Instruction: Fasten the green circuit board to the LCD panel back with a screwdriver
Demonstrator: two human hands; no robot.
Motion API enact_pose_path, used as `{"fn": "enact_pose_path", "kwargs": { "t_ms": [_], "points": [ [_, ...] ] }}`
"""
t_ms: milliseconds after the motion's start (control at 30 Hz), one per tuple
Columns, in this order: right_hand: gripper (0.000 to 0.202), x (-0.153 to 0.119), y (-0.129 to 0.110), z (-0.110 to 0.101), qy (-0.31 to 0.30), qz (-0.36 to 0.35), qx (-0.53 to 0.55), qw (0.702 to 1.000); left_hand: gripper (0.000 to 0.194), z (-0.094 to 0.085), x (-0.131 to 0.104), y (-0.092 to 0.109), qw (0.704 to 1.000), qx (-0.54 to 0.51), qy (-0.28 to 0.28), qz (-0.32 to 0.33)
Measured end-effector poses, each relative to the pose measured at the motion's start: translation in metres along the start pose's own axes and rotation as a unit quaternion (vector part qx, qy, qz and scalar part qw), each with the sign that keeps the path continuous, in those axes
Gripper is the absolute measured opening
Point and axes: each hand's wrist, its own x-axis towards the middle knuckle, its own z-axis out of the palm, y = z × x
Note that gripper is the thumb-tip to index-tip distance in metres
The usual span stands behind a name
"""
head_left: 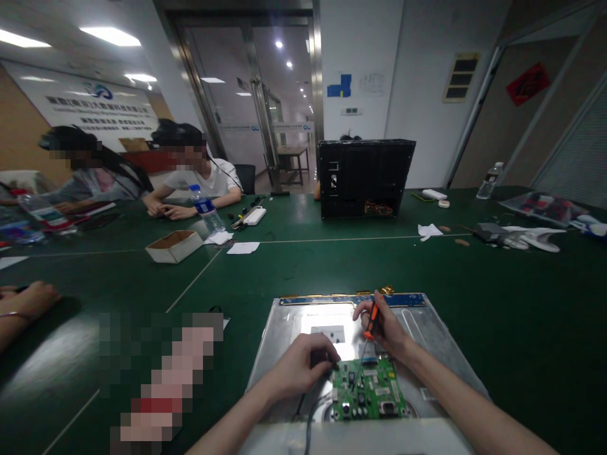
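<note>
My right hand (383, 321) grips an orange and black screwdriver (374, 318), its thin shaft slanting down over a green circuit board (374, 382). The tip appears to meet the middle of the board. My left hand (307, 363) is curled, thumb and fingertips together at the board's upper left corner; what they pinch, if anything, is hidden. Beneath both lies a flat silver metal panel (270, 354) with a narrow blue circuit strip (294, 301) along its far edge. A grey cable (309, 423) runs from the board's left side toward me.
A black monitor housing (365, 180) stands upright across the green table (284, 265). An open white box (174, 246) and a water bottle (207, 212) are left of centre. Two people sit at the far left; another person's hand (33, 300) rests nearer on the left.
</note>
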Motion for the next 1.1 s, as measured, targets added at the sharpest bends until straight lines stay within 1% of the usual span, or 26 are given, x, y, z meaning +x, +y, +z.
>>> {"fn": "enact_pose_path", "kwargs": {
  "t_ms": [100, 167, 300, 400, 500, 800, 967, 1100],
  "points": [
    [0.065, -0.0004, 0.0000, -0.0014, 0.005, -0.001, -0.002, 1.000, 0.023, 0.0015, 0.0008, -0.0012, 0.999, -0.034, -0.018, -0.014],
    [0.065, -0.0007, -0.0005, -0.0019, 0.009, -0.001, -0.005, 1.000, 0.021, 0.0021, 0.0017, -0.0013, 0.998, -0.049, -0.021, -0.024],
    [0.065, -0.0019, -0.0026, -0.0010, 0.018, -0.005, -0.007, 1.000, 0.016, 0.0011, 0.0029, -0.0002, 0.998, -0.048, -0.022, -0.023],
    [0.065, -0.0028, -0.0038, 0.0004, 0.026, -0.010, -0.009, 1.000, 0.014, -0.0004, 0.0034, 0.0015, 0.997, -0.069, -0.035, -0.014],
    [0.065, -0.0030, -0.0038, 0.0013, 0.029, -0.013, -0.012, 0.999, 0.013, -0.0014, 0.0037, 0.0032, 0.995, -0.088, -0.044, -0.022],
    [0.064, -0.0009, -0.0009, 0.0002, 0.024, -0.014, -0.011, 1.000, 0.010, -0.0010, 0.0057, 0.0031, 0.996, -0.071, -0.054, -0.024],
    [0.063, -0.0002, -0.0024, 0.0019, 0.025, -0.011, -0.009, 1.000, 0.010, 0.0021, 0.0077, -0.0017, 0.997, -0.059, -0.038, -0.020],
    [0.064, 0.0006, -0.0037, 0.0027, 0.025, -0.009, -0.006, 1.000, 0.011, 0.0014, 0.0070, -0.0004, 0.999, -0.033, -0.024, -0.027]
  ]
}}
